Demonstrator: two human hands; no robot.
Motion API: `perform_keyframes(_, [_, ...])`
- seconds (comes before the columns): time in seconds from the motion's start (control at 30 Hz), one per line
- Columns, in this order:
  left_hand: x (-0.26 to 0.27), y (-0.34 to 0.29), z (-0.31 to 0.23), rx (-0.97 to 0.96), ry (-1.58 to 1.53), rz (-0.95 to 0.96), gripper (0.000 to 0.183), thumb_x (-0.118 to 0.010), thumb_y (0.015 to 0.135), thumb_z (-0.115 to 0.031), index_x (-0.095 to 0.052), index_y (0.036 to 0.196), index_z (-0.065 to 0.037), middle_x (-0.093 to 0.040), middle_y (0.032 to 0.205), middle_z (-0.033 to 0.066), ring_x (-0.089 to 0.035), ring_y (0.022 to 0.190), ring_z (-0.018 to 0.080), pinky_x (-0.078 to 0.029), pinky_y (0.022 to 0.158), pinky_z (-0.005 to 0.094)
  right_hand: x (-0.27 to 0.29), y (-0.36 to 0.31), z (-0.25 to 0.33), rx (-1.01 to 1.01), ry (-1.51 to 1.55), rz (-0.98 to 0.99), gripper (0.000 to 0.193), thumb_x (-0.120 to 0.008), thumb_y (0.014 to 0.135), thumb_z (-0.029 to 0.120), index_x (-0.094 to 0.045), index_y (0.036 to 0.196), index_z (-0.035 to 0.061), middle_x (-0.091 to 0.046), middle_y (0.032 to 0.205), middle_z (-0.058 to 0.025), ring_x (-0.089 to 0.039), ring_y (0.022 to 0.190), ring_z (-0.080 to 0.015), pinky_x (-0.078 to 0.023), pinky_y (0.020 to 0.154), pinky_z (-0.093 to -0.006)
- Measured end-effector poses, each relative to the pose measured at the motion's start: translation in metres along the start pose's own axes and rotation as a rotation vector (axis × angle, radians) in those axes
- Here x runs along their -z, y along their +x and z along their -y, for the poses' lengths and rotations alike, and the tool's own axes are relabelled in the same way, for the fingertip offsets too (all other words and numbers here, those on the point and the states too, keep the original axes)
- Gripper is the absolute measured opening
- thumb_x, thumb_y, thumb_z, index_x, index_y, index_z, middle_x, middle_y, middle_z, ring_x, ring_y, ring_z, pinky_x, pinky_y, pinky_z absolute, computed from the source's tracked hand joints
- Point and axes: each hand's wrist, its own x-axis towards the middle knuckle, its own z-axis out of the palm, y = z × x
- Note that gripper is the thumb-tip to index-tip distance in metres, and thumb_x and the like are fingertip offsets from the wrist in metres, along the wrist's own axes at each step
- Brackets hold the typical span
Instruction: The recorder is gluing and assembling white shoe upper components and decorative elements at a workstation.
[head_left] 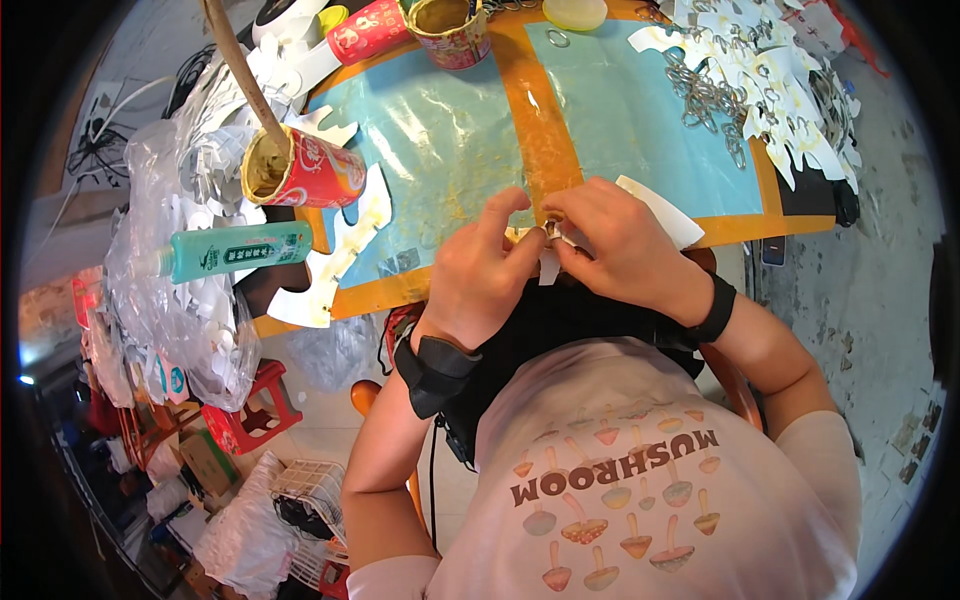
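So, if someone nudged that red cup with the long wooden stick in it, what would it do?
The red cup would probably tip fairly easily, since the wooden stick rises far above its rim. Once over, it may roll, as its wall looks round. Its rim could feel tacky, judging by the yellowish residue there.

The person wears a pale short-sleeved T-shirt (pixel 480 540) printed with dark curved lettering (pixel 612 470) and rows of small coloured toadstools (pixel 583 532). A wide black band (pixel 440 374) with a loose flap wraps the left wrist; a narrower black band (pixel 718 308) circles the right.
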Motion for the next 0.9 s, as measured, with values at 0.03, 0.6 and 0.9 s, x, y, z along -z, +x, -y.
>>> perform_keyframes(0.03, [-0.001, 0.000, 0.000, -0.001, -0.001, -0.001, 0.029, -0.075, 0.064, 0.002, -0.071, 0.092, -0.007, -0.057, 0.112, 0.0101, -0.064, 0.060, 0.0157, -0.051, 0.052, 0.0294, 0.000, 0.000, 0.000, 0.023, -0.051, 0.000, 0.033, -0.071, 0.073, 0.006, -0.060, 0.103, 0.0004, -0.062, 0.087, -0.0157, -0.059, 0.082, -0.0344, -0.049, 0.073, -0.0433])
perform_keyframes(0.6, [-0.003, -0.002, 0.001, -0.015, 0.029, -0.022, 0.023, -0.074, 0.067, -0.001, -0.069, 0.088, -0.007, -0.057, 0.112, 0.0093, -0.063, 0.059, 0.0165, -0.050, 0.053, 0.0303, -0.007, 0.003, 0.002, 0.039, -0.147, 0.002, 0.029, -0.066, 0.075, 0.003, -0.058, 0.103, 0.0003, -0.059, 0.083, -0.0138, -0.058, 0.081, -0.0331, -0.048, 0.072, -0.0429])
perform_keyframes(0.9, [-0.005, -0.006, 0.003, 0.012, 0.027, -0.038, 0.016, -0.073, 0.073, -0.002, -0.068, 0.087, -0.007, -0.062, 0.108, 0.0077, -0.063, 0.061, 0.0183, -0.050, 0.055, 0.0320, 0.005, -0.005, 0.012, -0.074, 0.039, -0.010, 0.032, -0.061, 0.076, 0.000, -0.059, 0.107, -0.0012, -0.061, 0.089, -0.0166, -0.062, 0.086, -0.0331, -0.051, 0.073, -0.0397])
